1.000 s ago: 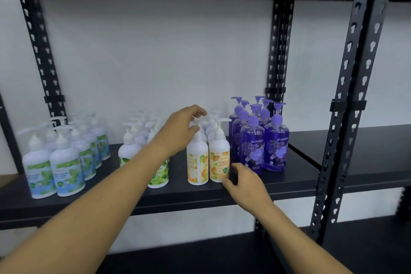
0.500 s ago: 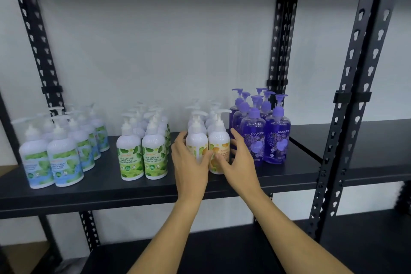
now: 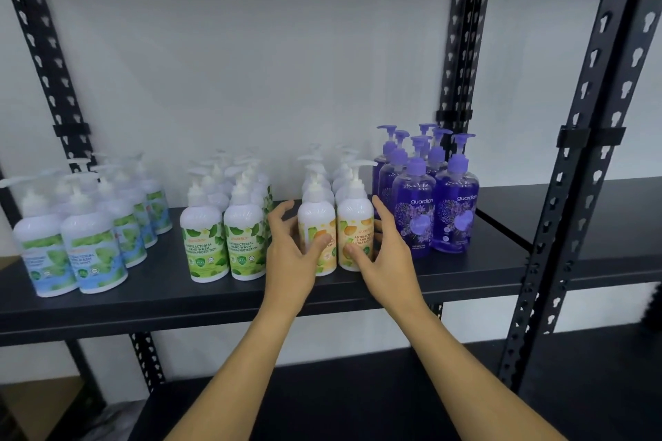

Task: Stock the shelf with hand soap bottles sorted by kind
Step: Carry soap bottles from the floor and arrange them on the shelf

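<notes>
- Orange-label soap bottles (image 3: 335,240) stand paired at the shelf (image 3: 465,272) front, between both grips, apparently for squaring the row.
- Left hand (image 3: 290,258) cups the left bottle; right hand (image 3: 387,258) cups the right one, fingers curled.

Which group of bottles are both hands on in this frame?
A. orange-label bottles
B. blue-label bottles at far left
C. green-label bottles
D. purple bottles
A: the left hand and right hand flank the two front orange-label bottles, thumbs on their labels.
</notes>
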Demonstrator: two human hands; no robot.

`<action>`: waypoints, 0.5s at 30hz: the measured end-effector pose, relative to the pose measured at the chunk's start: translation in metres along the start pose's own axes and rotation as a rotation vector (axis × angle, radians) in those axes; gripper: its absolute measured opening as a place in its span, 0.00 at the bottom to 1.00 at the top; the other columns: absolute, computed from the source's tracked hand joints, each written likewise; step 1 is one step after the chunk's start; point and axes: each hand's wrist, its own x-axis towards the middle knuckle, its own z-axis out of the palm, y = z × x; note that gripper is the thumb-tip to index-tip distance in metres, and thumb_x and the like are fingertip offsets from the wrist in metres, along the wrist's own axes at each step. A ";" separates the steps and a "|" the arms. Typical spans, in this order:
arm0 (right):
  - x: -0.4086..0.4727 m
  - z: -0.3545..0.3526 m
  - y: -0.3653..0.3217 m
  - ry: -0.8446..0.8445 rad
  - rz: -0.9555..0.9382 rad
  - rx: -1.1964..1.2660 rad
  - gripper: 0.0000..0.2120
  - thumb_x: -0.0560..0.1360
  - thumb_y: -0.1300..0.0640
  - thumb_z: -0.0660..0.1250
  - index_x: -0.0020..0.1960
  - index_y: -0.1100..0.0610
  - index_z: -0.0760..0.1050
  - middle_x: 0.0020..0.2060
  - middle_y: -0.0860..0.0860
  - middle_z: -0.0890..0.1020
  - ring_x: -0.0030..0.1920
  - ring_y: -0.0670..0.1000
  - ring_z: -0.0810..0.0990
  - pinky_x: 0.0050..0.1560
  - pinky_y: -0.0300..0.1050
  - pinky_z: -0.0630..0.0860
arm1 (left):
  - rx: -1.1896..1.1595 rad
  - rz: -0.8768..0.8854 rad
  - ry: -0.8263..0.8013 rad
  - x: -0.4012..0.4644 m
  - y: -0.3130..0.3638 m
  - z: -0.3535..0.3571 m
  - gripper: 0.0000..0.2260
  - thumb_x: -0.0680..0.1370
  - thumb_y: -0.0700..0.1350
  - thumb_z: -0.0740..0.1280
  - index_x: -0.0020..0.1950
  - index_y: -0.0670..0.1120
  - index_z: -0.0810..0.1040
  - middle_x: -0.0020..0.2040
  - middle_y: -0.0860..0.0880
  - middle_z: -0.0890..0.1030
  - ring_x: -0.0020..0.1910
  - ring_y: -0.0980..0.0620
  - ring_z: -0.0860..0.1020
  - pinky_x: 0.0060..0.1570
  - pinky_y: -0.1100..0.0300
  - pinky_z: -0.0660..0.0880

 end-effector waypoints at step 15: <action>-0.004 -0.001 0.000 0.000 -0.005 -0.003 0.38 0.76 0.55 0.72 0.78 0.41 0.55 0.70 0.43 0.71 0.68 0.41 0.71 0.68 0.45 0.73 | 0.091 -0.031 0.069 -0.013 -0.002 0.012 0.40 0.73 0.38 0.75 0.76 0.56 0.54 0.61 0.53 0.77 0.53 0.66 0.77 0.54 0.65 0.75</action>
